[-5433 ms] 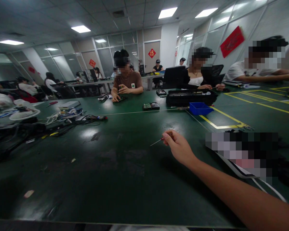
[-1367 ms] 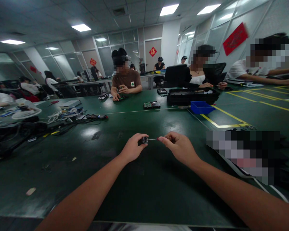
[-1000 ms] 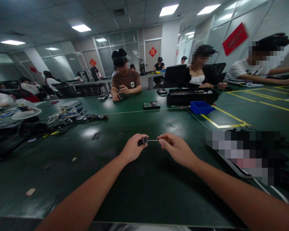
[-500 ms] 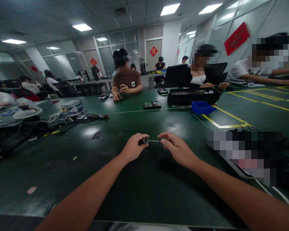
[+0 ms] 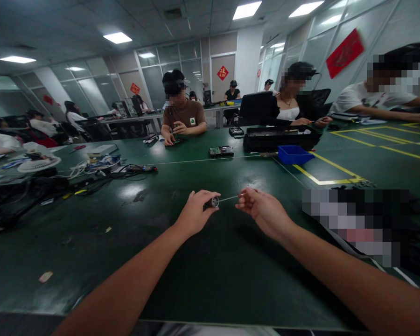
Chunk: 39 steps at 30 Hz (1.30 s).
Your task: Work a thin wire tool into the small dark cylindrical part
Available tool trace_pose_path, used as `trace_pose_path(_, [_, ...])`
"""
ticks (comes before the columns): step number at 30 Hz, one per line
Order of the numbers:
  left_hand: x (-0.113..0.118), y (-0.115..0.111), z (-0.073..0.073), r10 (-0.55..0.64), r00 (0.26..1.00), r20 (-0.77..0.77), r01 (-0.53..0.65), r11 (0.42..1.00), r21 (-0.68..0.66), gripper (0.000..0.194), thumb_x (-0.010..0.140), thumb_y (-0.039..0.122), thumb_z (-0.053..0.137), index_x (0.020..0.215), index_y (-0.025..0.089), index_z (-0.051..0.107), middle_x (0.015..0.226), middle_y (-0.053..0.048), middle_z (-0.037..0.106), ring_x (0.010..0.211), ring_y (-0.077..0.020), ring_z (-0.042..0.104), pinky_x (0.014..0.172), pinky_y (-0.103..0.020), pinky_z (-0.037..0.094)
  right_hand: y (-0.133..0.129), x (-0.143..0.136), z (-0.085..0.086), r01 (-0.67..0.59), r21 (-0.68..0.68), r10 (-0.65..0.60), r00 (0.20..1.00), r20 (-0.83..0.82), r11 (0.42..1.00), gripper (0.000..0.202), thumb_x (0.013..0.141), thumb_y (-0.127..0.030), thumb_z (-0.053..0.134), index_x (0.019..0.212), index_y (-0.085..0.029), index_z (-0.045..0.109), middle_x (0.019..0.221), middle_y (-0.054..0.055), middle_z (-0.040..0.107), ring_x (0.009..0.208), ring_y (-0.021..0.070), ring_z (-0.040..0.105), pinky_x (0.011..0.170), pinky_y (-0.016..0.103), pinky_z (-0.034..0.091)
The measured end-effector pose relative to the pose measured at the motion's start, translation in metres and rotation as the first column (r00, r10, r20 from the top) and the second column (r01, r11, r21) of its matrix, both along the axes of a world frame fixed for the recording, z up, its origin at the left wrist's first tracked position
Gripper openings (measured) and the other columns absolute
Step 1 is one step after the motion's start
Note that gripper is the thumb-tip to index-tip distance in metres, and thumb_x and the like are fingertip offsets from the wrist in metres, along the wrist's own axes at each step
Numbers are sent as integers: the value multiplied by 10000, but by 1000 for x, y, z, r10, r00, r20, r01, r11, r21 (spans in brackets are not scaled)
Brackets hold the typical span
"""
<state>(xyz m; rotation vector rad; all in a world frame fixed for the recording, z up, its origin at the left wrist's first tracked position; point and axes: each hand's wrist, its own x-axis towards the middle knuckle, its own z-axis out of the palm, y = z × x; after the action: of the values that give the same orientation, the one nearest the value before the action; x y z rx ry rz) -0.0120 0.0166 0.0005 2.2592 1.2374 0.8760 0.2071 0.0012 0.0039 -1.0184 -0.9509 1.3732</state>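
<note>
Between its thumb and fingers, my left hand [image 5: 196,212] grips a small dark round part [image 5: 214,202] with a metallic face. My right hand [image 5: 264,210] pinches the end of a thin metal rod tool [image 5: 229,199], held at a slight upward slant to the right. The rod's left tip is at or very near the round part; whether they touch is too small to tell. Both hands are above the green table [image 5: 203,270].
Cables [image 5: 101,163] and a white fan-like part [image 5: 38,163] lie at left. Ahead are a circuit-board device [image 5: 221,151], a black tray [image 5: 283,140] and a blue bin [image 5: 294,155]. A blurred-out object [image 5: 357,224] lies right. Several people sit around.
My right hand has rotated and moved slightly, raising the tool's right end so the rod now slants. My left hand, with the round part, has shifted a little right and up.
</note>
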Motion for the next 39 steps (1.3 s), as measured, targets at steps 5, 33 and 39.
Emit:
trace_pose_path(5, [-4, 3, -3, 16, 999, -45, -17, 999, -30, 392, 870, 201, 667, 1237, 327, 617, 1255, -31, 607, 1217, -249, 530, 1186, -618, 149, 4, 1, -5, 105, 16, -105, 994, 8, 994, 191, 860, -407, 640, 838, -218, 616, 762, 26, 612, 679, 170, 603, 750, 385, 573])
trace_pose_path(33, [1, 1, -7, -58, 957, -284, 38, 996, -75, 421, 881, 209, 645, 1277, 342, 591, 1218, -21, 605, 1228, -237, 523, 1175, -676, 84, -20, -2, 13, -268, 455, -248, 559, 791, 849, 146, 988, -297, 437, 988, -221, 561, 838, 33, 670, 771, 196, 657, 677, 317, 469])
trace_pose_path(39, [2, -1, -3, -55, 958, -282, 29, 995, -95, 409, 886, 214, 638, 1275, 331, 592, 1224, -27, 606, 1221, -242, 531, 1173, -677, 93, -22, -2, 15, -283, 472, -274, 529, 803, 835, 135, 982, -280, 431, 971, -214, 548, 825, 38, 656, 756, 198, 643, 684, 326, 459])
